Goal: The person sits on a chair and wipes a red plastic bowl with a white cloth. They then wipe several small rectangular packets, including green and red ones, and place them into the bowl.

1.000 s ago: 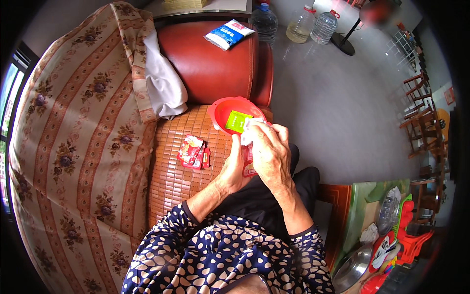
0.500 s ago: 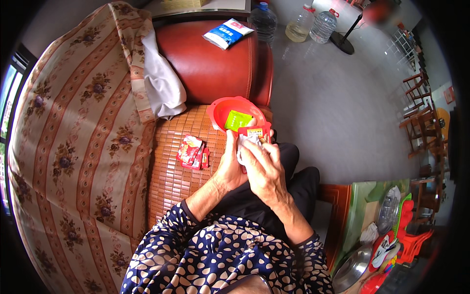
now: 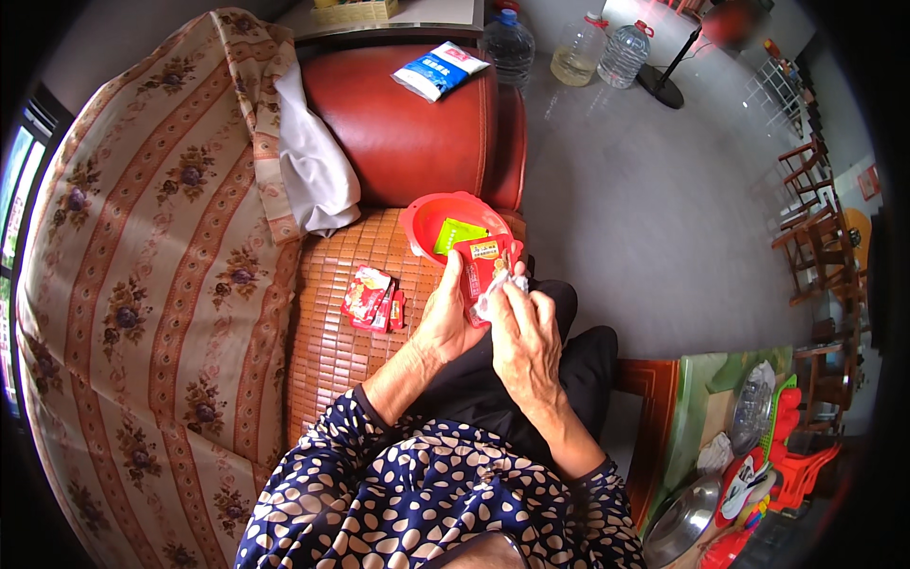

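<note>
In my left hand (image 3: 442,321) is a red packet (image 3: 485,266) with a pale label, its thumb along the packet's left edge. My right hand (image 3: 527,343) pinches a crumpled white tissue (image 3: 492,296) against the packet's lower right part. Just beyond the hands, a red plastic basin (image 3: 428,216) rests on the bamboo mat and has a green packet (image 3: 459,234) in it. Left of my hands, several red packets (image 3: 370,300) lie in a loose overlapping pile on the mat.
The bamboo mat (image 3: 327,370) covers the seat, with a red leather armrest (image 3: 398,133) beyond it. On that armrest lies a blue and white bag (image 3: 440,71). Large water bottles (image 3: 626,55) stand on the floor. At right, a green-topped table (image 3: 706,379) holds a metal bowl (image 3: 684,512).
My right hand has moved with the tissue down and right across the packet, uncovering more of its red face. My left hand stays nearly in place.
</note>
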Tool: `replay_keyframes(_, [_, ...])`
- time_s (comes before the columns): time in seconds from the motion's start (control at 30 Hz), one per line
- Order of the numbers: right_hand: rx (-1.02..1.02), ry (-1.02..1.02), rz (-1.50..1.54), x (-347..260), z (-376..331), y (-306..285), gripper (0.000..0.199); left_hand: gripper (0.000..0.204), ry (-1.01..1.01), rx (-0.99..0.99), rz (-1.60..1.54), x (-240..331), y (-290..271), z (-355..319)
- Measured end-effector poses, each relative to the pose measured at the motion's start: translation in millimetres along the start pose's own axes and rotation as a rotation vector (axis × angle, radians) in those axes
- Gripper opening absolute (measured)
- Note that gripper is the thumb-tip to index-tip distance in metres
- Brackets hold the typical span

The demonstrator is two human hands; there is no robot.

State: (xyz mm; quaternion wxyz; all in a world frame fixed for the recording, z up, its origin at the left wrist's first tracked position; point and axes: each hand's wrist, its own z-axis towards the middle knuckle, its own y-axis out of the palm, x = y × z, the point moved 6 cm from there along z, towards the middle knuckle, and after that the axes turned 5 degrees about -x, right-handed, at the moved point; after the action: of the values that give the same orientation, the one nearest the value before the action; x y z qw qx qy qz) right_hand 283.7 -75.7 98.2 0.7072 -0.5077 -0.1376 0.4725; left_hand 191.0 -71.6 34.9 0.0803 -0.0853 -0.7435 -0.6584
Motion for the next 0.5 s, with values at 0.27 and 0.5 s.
replay_keyframes(0.27, [-0.025,0.115,0.58,23.4,10.5,-30.2,0.027,0.068,-0.048,-0.117,0.06,7.3,-6.9,-0.8])
replay_keyframes(0.5, [0.072,-0.082,0.192,6.2,53.0,1.5,0.029,0.072,0.014,0.035,0.127,3.2,4.3,-6.2])
